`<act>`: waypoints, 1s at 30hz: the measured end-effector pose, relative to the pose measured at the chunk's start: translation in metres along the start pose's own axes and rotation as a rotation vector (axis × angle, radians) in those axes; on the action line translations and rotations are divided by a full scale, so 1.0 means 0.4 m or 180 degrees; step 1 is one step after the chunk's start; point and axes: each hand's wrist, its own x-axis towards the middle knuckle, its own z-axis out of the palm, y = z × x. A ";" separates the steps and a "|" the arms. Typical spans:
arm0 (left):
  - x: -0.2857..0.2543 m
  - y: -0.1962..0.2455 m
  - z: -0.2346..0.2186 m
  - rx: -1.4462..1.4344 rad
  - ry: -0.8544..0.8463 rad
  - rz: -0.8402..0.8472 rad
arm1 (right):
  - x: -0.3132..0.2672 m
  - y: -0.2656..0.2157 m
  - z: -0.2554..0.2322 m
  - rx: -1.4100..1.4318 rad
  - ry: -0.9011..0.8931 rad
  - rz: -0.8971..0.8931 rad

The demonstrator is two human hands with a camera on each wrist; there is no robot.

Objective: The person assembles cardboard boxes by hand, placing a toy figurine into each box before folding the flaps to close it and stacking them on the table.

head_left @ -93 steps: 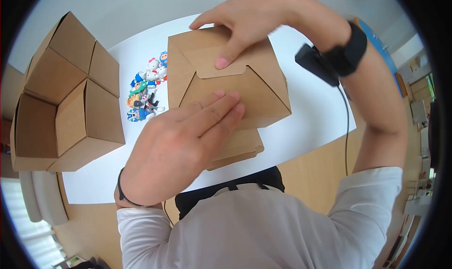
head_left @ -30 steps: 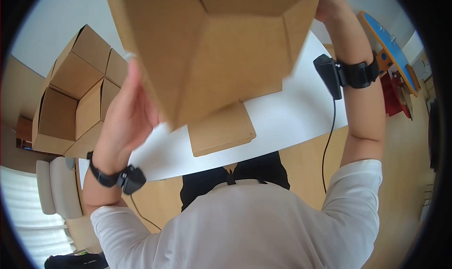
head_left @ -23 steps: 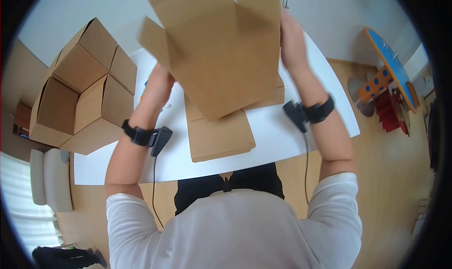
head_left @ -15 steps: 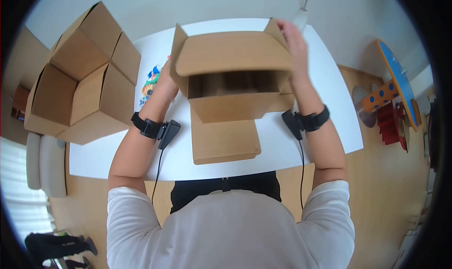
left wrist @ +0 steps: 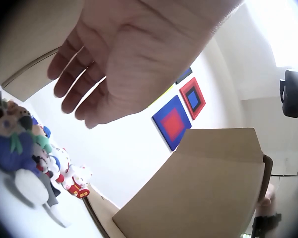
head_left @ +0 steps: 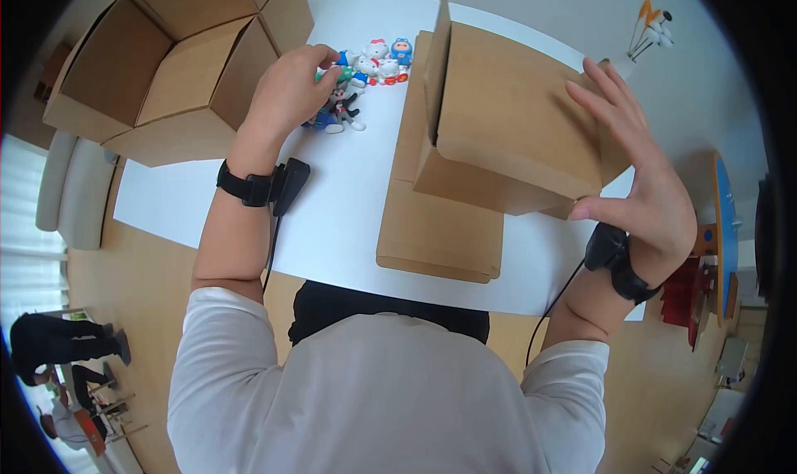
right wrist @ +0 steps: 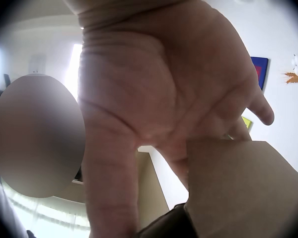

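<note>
A brown cardboard box stands on the white table, its left side flap upright and a broad panel across its top. My right hand is spread at the box's right end, thumb at the near corner and fingers by the right flap. In the right wrist view, a cardboard flap covers part of those fingers. My left hand hovers with loosely bent fingers over the small toy figurines, partly hiding them. The left wrist view shows the palm holding nothing, beside the cluster of figurines.
A larger open carton stands at the left, close to my left forearm. Flat folded cardboard lies under and in front of the box. Cables run from both wrist cameras. Stems with white flowers rise at the back right.
The box was turned over, lowered from the air and set on the table. My left hand has left it and moved to the figurines; the right hand stays at its right end.
</note>
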 end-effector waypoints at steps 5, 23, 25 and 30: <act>-0.022 0.012 -0.063 0.0757 -0.0992 -0.0544 | -0.017 -0.024 0.001 -0.0307 -0.0005 0.0080; -0.024 -0.027 -0.001 0.0632 -0.1432 -0.0015 | 0.029 0.078 0.044 0.1509 0.1976 0.0532; -0.026 -0.018 0.008 0.0521 -0.1339 0.0049 | 0.035 0.104 0.048 0.1354 0.2274 0.0707; -0.023 -0.005 0.029 0.0230 -0.1213 0.0002 | 0.058 0.116 0.061 0.1409 0.2574 0.0725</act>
